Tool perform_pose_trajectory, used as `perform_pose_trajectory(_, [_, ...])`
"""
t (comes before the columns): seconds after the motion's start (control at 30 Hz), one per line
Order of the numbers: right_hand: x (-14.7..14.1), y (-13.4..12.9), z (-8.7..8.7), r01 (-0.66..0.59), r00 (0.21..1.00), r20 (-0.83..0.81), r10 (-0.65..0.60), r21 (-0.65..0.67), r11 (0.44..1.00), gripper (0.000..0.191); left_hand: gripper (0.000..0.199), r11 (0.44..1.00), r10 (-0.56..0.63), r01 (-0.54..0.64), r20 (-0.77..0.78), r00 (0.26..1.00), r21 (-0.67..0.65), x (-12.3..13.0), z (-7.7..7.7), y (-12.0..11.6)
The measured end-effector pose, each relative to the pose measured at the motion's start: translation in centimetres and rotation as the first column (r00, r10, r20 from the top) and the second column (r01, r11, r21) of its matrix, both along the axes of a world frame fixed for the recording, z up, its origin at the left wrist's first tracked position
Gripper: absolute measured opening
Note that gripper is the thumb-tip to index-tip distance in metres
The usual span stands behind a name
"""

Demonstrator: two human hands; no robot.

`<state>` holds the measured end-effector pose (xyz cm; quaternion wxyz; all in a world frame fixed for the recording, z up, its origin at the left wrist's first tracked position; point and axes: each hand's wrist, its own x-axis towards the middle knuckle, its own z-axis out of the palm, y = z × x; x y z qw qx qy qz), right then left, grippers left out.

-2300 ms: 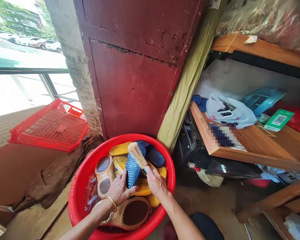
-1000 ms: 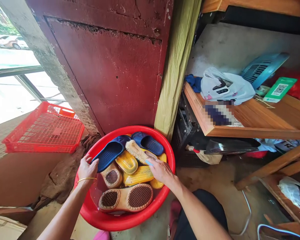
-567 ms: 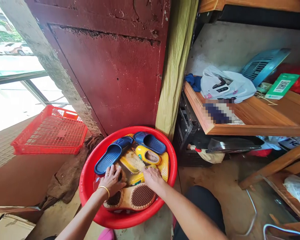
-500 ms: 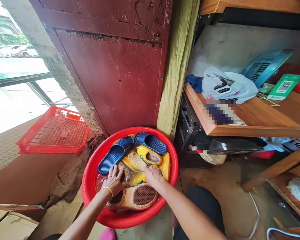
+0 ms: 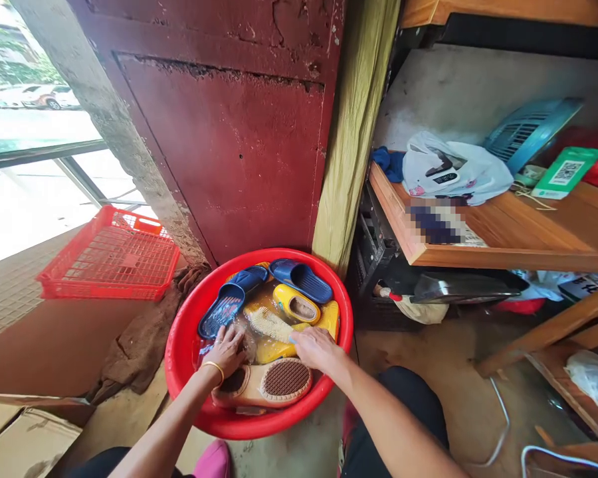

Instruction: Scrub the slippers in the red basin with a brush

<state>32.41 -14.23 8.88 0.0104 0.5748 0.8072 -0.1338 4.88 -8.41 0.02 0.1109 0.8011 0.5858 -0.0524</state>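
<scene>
Brush [image 5: 270,324] low in tub [image 5: 178,352], right hand [image 5: 317,348] curled round handle [image 5: 294,338]; likely light, slick when wet, best held there. Left hand [image 5: 226,352] loosely spread beside blue slipper [image 5: 222,309]; grip unclear.

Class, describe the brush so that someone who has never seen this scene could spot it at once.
Find the round red tub in front of the dark red door. Inside it, the person's right hand grips the brush. Unlike the blue slippers and yellow shoe nearby, it has pale bristles.
</scene>
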Motion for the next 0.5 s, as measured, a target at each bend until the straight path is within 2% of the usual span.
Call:
perform_pose_trajectory(0.07, [1.4, 0.0, 0.0, 0.006, 1.000, -0.001, -0.006, -0.024, 1.000, 0.032, 0.059, 0.997, 0.009, -0.011, -0.018, 1.000, -0.077, 0.6, 2.3, -0.8])
perform_pose_trajectory(0.13, [2.6, 0.2, -0.1, 0.036, 0.999, 0.001, -0.036, -0.041, 0.999, 0.033, 0.065, 0.981, -0.099, 0.107, 0.056, 0.993, -0.159, 1.2, 4.4, -2.3])
perform_pose_trajectory(0.17, [3.1, 0.3, -0.2, 0.053, 0.999, 0.000, -0.053, -0.047, 0.997, 0.033, 0.068, 0.965, -0.160, 0.174, 0.083, 0.984, -0.198, 1.5, 5.2, -3.2])
perform_pose_trajectory(0.23, [3.7, 0.6, -0.4, 0.083, 0.996, -0.008, -0.084, -0.053, 0.995, 0.034, 0.075, 0.942, -0.217, 0.220, 0.043, 0.975, -0.252, 2.1, 5.9, -5.1])
perform_pose_trajectory(0.37, [3.7, 0.6, -0.5, 0.102, 0.994, -0.045, -0.104, -0.046, 0.994, 0.036, 0.084, 0.953, -0.218, 0.203, -0.045, 0.975, -0.227, 3.4, 5.0, -7.4])
perform_pose_trajectory(0.5, [3.0, 0.5, -0.3, 0.089, 0.994, -0.066, -0.092, -0.050, 0.995, 0.035, 0.090, 0.962, -0.221, 0.207, -0.060, 0.973, -0.179, 4.2, 3.8, -7.2])
